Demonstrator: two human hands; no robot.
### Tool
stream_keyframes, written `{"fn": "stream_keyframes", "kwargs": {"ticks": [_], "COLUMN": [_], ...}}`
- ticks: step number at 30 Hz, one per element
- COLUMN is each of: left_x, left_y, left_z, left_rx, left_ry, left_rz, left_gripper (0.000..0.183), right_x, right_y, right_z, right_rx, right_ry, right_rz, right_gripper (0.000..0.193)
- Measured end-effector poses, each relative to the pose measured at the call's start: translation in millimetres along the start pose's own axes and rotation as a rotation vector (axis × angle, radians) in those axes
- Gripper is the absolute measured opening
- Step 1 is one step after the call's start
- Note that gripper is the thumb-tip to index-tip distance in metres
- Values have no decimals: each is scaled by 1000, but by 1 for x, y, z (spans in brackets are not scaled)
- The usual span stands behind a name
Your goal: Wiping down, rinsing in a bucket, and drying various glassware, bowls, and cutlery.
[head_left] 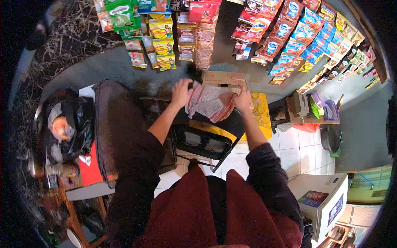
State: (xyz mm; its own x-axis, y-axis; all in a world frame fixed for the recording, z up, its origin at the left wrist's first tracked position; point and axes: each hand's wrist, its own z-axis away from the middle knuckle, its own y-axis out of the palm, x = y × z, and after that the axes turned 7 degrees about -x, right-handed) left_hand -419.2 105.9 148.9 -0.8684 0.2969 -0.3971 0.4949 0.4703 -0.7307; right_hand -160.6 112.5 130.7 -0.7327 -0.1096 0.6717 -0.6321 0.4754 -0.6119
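Observation:
A red-and-white striped cloth is stretched out between my two hands, its middle creased and its lower edge hanging unevenly. My left hand pinches it at the upper left corner. At the right edge, the fingers of my right hand are closed on the fabric. Under the cloth stands a black folding chair, its seat partly covered. Just behind the cloth sits a cardboard box, its lower part hidden.
Yellow crate with round glass-like shapes right of the chair. Strips of sachets hang along the wall ahead. Black plastic bag and dark padded seat at left. White box-shaped appliance at lower right; small shelf beyond.

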Motion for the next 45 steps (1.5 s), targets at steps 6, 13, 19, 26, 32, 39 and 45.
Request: {"fn": "stream_keyframes", "kwargs": {"ticks": [6,13,19,26,32,39,45], "left_x": [10,35,34,-49,-204,-398,-530], "left_y": [22,18,21,28,61,111,140], "left_z": [34,20,22,65,136,192,212], "left_rx": [269,354,456,21,243,602,700], "left_ry": [73,43,-93,-110,15,249,281], "left_rz": [21,7,25,158,664,878,1018], "left_gripper": [27,24,28,32,25,25,21], "right_x": [20,-74,-53,-8,-7,-98,-162], "right_y": [20,7,-22,-96,-239,-376,-467], "right_z": [47,29,34,110,160,217,247], "right_rx": [71,63,10,0,-239,-494,-594], "right_ry": [-209,243,353,486,501,574,675], "right_rz": [87,170,28,-721,-828,-878,-871], "right_gripper": [21,26,27,20,29,27,18]}}
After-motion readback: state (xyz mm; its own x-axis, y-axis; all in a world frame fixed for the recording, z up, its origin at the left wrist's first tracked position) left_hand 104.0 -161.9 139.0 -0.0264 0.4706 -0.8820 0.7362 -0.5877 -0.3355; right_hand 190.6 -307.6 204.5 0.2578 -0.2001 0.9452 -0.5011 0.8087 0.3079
